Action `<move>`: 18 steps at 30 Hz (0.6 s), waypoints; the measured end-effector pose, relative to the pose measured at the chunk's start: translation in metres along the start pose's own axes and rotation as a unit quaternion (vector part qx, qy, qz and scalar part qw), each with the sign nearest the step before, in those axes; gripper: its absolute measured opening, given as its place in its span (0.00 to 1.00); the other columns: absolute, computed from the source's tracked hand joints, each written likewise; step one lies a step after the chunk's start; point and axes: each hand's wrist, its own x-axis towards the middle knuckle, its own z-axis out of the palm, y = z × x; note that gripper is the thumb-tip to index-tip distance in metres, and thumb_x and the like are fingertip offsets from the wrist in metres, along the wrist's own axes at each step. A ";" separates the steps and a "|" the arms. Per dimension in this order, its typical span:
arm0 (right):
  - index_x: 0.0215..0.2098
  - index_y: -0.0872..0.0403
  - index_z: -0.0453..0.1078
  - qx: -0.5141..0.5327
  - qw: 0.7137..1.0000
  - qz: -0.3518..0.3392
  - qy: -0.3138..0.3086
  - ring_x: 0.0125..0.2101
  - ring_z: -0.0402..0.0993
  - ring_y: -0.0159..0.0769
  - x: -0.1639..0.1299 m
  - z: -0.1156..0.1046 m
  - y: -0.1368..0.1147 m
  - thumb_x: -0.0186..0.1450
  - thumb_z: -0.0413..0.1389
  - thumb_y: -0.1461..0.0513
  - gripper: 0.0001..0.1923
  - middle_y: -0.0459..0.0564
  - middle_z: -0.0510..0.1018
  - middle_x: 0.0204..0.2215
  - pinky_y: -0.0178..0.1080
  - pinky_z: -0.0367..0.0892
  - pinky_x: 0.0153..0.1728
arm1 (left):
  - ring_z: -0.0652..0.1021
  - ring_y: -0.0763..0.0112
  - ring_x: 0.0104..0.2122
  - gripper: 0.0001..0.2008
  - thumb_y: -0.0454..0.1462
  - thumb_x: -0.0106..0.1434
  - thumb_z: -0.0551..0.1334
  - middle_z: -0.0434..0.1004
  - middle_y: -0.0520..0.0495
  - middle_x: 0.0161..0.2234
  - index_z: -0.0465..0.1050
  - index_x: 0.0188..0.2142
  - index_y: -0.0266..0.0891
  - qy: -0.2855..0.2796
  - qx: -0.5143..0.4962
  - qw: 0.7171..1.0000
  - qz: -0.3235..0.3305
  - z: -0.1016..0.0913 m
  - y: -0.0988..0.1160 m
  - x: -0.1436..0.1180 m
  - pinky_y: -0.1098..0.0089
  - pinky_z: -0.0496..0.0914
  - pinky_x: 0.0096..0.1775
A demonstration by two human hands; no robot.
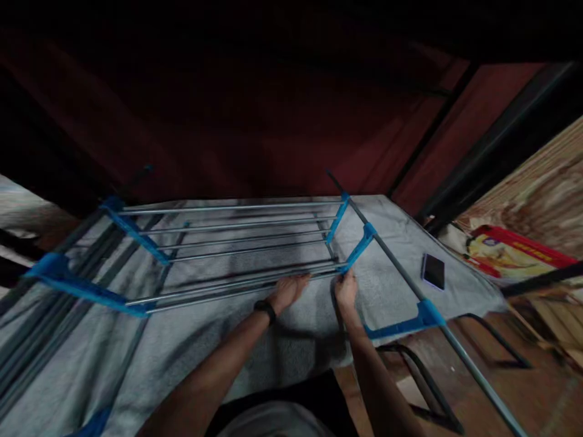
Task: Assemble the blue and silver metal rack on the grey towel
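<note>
A rack frame of thin grey metal tubes and blue plastic brackets lies across a cloth-covered table. My left hand, with a black band on its wrist, is closed around the nearest crosswise tube, close to its right end. Just to the right, my right hand grips the lower end of a blue bracket, where the tubes meet it. Its fingertips are partly hidden. That bracket sits on a long side pole. At the left, the crosswise tubes run to another blue bracket.
Several loose grey poles lie at the left. A phone rests on the grey cloth right of the side pole. Another blue bracket juts toward me. A red and yellow package and black bent metal legs are beyond the table's right edge.
</note>
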 end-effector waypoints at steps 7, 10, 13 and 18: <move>0.53 0.63 0.67 0.014 1.000 0.013 0.005 0.37 0.73 0.45 0.000 0.000 0.001 0.64 0.47 0.65 0.20 0.60 0.76 0.36 0.42 0.65 0.42 | 0.77 0.58 0.51 0.22 0.35 0.71 0.52 0.76 0.42 0.55 0.66 0.63 0.42 0.011 0.025 1.000 -0.014 -0.009 0.012 -0.010 0.61 0.69 0.53; 0.50 0.62 0.68 0.027 1.000 0.000 -0.007 0.36 0.73 0.44 0.000 -0.003 0.004 0.65 0.47 0.63 0.18 0.59 0.77 0.36 0.41 0.64 0.41 | 0.72 0.58 0.57 0.24 0.36 0.70 0.54 0.72 0.42 0.59 0.62 0.64 0.43 0.058 0.059 0.996 -0.017 -0.010 0.010 -0.040 0.57 0.63 0.59; 0.48 0.61 0.68 0.034 0.999 -0.007 -0.015 0.35 0.73 0.43 -0.001 -0.005 0.006 0.65 0.46 0.61 0.18 0.58 0.77 0.35 0.40 0.64 0.39 | 0.70 0.60 0.57 0.20 0.33 0.71 0.51 0.72 0.43 0.57 0.68 0.59 0.43 0.161 0.097 0.981 -0.043 -0.006 -0.012 -0.093 0.57 0.63 0.60; 0.49 0.61 0.67 0.027 0.999 -0.008 -0.023 0.34 0.74 0.45 0.000 -0.004 0.010 0.65 0.44 0.57 0.21 0.60 0.78 0.35 0.41 0.63 0.37 | 0.74 0.57 0.44 0.14 0.37 0.70 0.51 0.76 0.41 0.42 0.76 0.43 0.41 0.379 0.078 0.889 -0.246 -0.011 -0.067 -0.194 0.56 0.70 0.49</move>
